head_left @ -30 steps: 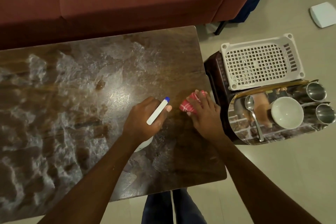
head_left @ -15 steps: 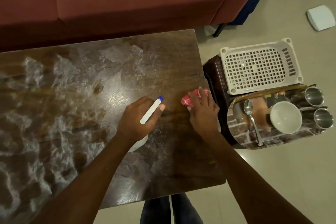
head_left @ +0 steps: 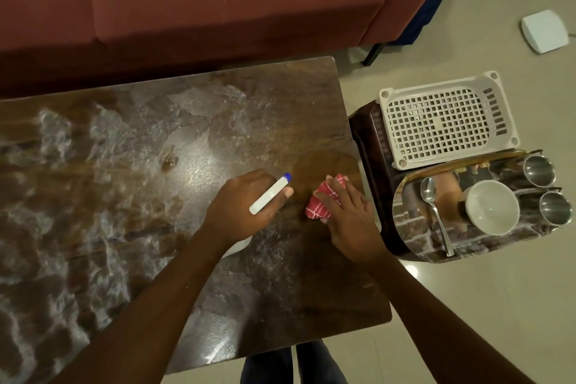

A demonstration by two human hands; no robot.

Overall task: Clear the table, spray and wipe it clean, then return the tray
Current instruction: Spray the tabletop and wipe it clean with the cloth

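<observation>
The dark wooden table (head_left: 131, 196) shows whitish wet streaks over most of its top. My left hand (head_left: 243, 206) grips a white spray bottle (head_left: 269, 195) with a blue nozzle tip, held over the table's right part. Just to its right my right hand (head_left: 346, 212) presses a red patterned cloth (head_left: 321, 201) flat onto the tabletop near the right edge. A shiny tray (head_left: 414, 246) rests on a low dark stool right of the table; it carries a spoon (head_left: 434, 212), a white bowl (head_left: 492, 212) and two steel cups (head_left: 539, 170).
A white plastic basket (head_left: 442, 121) lies upside down on the stool behind the tray. A red sofa (head_left: 202, 3) runs along the table's far side. A small white box (head_left: 545, 29) lies on the tiled floor at the upper right. My legs show below the table's near edge.
My right hand has slid the cloth a little toward me and leftward on the table. My left hand keeps the spray bottle in about the same place.
</observation>
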